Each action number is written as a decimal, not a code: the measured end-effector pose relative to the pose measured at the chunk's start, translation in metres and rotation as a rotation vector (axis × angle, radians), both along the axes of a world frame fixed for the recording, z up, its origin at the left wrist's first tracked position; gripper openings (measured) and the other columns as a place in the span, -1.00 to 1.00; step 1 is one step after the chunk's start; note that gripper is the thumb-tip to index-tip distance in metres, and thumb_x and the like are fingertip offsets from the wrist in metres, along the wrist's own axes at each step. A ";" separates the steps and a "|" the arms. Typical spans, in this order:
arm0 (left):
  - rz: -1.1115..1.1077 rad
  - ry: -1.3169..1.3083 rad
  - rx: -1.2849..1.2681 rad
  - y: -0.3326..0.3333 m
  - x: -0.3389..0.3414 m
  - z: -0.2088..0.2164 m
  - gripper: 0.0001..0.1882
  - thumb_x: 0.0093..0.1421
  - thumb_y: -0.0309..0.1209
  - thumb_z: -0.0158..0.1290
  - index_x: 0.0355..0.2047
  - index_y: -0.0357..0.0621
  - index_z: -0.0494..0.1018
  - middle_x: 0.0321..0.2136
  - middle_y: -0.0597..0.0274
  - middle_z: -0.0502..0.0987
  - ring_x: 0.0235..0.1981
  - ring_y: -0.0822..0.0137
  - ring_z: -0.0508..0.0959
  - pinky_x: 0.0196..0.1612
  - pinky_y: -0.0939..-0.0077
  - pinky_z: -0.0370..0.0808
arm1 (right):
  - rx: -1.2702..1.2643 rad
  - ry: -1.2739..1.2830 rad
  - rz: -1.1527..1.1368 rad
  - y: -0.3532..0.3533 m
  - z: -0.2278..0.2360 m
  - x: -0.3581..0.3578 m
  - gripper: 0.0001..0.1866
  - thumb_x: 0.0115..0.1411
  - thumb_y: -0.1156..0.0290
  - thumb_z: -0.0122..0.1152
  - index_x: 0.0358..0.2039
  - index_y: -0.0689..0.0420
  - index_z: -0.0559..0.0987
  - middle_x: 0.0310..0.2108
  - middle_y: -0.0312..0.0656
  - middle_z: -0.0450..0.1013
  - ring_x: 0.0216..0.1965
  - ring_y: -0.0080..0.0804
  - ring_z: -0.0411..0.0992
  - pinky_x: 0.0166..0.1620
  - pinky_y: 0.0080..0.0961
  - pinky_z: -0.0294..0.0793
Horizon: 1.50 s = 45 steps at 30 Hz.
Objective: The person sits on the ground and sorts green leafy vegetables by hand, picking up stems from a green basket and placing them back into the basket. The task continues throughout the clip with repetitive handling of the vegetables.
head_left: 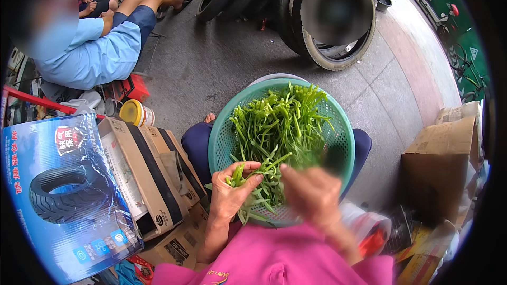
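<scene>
A green plastic colander basket (346,126) rests on my lap, between my knees. Leafy greens (282,121) that look like water spinach are heaped in it, with long thin stems and narrow leaves. Over the basket's near left rim, my left hand (232,190) is closed around a small bunch of stems, thumb and fingers pinching them. My right hand (314,192) hovers at the near right side of the basket, beside the left hand's bunch. Motion blurs its fingers, so whether it holds a stem cannot be made out.
Cardboard boxes (150,179) and a blue tire box (68,195) crowd my left. Another carton (441,163) and plastic bags (364,227) are at my right. Tires (338,63) stand ahead. A seated person in a light blue shirt (113,53) is at far left.
</scene>
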<state>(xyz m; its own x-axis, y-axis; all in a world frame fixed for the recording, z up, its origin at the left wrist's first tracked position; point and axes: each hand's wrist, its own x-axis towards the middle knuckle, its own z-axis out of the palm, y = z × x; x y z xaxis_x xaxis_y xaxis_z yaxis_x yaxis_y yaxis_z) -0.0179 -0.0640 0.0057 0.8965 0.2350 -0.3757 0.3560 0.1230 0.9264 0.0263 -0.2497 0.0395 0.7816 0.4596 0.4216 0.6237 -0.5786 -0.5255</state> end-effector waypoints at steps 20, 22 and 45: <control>0.119 0.037 -0.621 0.009 -0.007 -0.009 -0.81 0.10 -0.60 0.25 -0.25 -0.25 0.56 -0.45 0.24 0.62 -0.57 0.57 0.53 -0.65 0.74 0.30 | 0.481 0.341 -0.617 -0.059 -0.058 0.031 -0.90 0.11 0.65 0.19 -0.37 0.24 0.64 -0.55 -0.33 0.43 -0.56 -0.69 0.35 -0.47 -0.70 0.33; 0.094 0.072 -0.713 0.012 -0.005 -0.012 -0.79 0.12 -0.58 0.23 -0.21 -0.23 0.53 -0.45 0.24 0.61 -0.56 0.53 0.55 -0.64 0.75 0.30 | 0.345 0.335 -0.625 -0.073 -0.071 0.033 -0.84 0.10 0.58 0.28 -0.27 0.21 0.66 -0.53 -0.28 0.51 -0.57 -0.62 0.42 -0.43 -0.66 0.41; -0.094 0.138 -0.906 0.014 -0.001 -0.022 -0.74 0.25 -0.40 0.16 -0.06 -0.14 0.50 -0.52 0.22 0.45 -0.53 0.50 0.37 -0.56 0.70 0.33 | 1.003 1.086 -0.302 -0.013 -0.039 0.024 -0.77 0.29 0.33 0.24 -0.24 0.26 0.66 -0.56 -0.26 0.55 -0.69 -0.72 0.29 -0.60 -0.73 0.26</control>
